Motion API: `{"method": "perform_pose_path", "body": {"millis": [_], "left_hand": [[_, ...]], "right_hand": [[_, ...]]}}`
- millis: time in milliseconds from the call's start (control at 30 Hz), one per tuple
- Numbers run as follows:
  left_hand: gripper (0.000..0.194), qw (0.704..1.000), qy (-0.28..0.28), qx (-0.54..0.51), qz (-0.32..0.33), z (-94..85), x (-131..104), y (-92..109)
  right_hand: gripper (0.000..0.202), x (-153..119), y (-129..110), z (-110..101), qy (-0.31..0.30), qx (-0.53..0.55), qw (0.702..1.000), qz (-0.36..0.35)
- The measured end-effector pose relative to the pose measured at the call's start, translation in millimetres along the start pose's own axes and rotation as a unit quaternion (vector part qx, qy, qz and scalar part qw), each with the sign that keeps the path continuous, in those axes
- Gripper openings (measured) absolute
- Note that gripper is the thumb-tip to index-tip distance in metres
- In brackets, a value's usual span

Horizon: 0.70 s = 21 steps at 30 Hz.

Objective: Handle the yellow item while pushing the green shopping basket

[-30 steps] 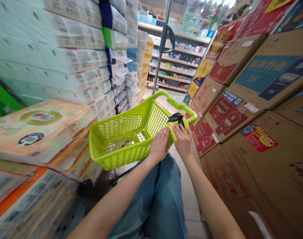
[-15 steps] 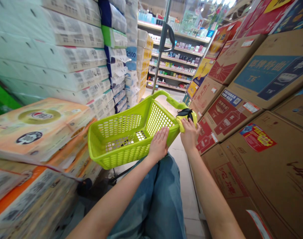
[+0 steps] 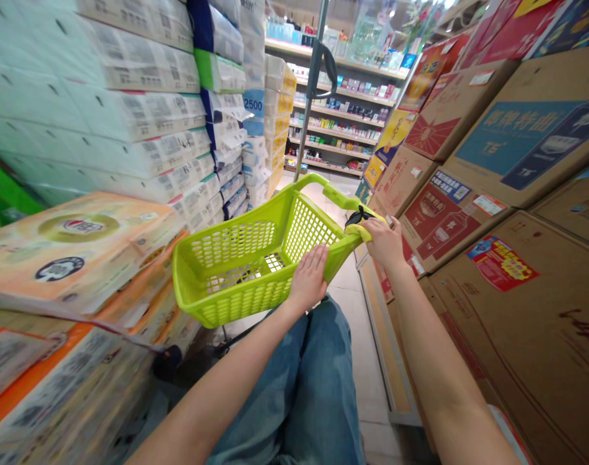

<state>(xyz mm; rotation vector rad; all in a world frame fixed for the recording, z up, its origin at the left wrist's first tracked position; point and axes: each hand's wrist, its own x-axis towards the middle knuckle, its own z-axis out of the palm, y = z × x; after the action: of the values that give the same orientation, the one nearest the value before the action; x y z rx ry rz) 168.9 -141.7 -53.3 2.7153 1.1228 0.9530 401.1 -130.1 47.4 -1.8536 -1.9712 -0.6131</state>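
Observation:
A lime-green plastic basket (image 3: 236, 307) with perforated sides sits across the view in front of my knees, with nothing inside it. Its long handle side runs along the far right end. My left hand (image 3: 310, 274) lies on the near right rim, fingers together and stretched out flat. At the right corner, my right hand (image 3: 382, 242) has its fingers bent round a yellow cloth (image 3: 360, 231). A black tie or strap (image 3: 358, 216) lies beside the cloth on the basket's corner.
Stacked cartons (image 3: 498, 323) line the right side. Wrapped paper packs (image 3: 149, 116) and an orange-topped pack (image 3: 81, 245) rise on the left. A metal pole (image 3: 304, 132) with a dark handle stands ahead, before shelves (image 3: 343, 97) of small goods. Tiled floor (image 3: 367, 387) shows right of my legs.
My right hand has moved right and slightly up, drawing the yellow cloth towards the corner's near side. Less of the cloth shows now. My left hand has stayed on the rim.

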Motion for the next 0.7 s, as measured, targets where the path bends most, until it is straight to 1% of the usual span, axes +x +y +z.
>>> {"method": "perform_pose_path", "body": {"millis": [100,200,333,500,600,700], "left_hand": [[0.093,1.0,-0.007,-0.001,0.009,-3.7,-2.9,-1.3],[0.091,0.999,-0.014,-0.005,0.028,-6.9,-5.6,-4.2],[0.088,0.998,-0.02,-0.017,0.06,-6.2,-4.9,-10.4],[0.086,0.996,-0.03,-0.035,0.079,-4.7,1.5,-19.7],[0.084,0.996,-0.032,-0.047,0.073,-6.9,5.7,-26.3],[0.082,0.996,-0.018,-0.063,0.06,-9.9,9.0,-36.3]], "right_hand": [[0.036,1.4,-1.8,-4.0,-0.001,-0.003,1.0,0.001],[0.031,-3.5,-2.8,-7.1,-0.003,0.01,1.0,0.003],[0.03,-14.6,2.4,-8.5,0.015,0.026,0.999,0.017],[0.035,-27.9,6.6,-2.5,0.043,0.066,0.997,0.015],[0.036,-30.7,0.4,1.0,0.058,0.085,0.994,0.02],[0.039,-29.3,-14.6,2.2,0.063,0.102,0.992,0.029]]}}
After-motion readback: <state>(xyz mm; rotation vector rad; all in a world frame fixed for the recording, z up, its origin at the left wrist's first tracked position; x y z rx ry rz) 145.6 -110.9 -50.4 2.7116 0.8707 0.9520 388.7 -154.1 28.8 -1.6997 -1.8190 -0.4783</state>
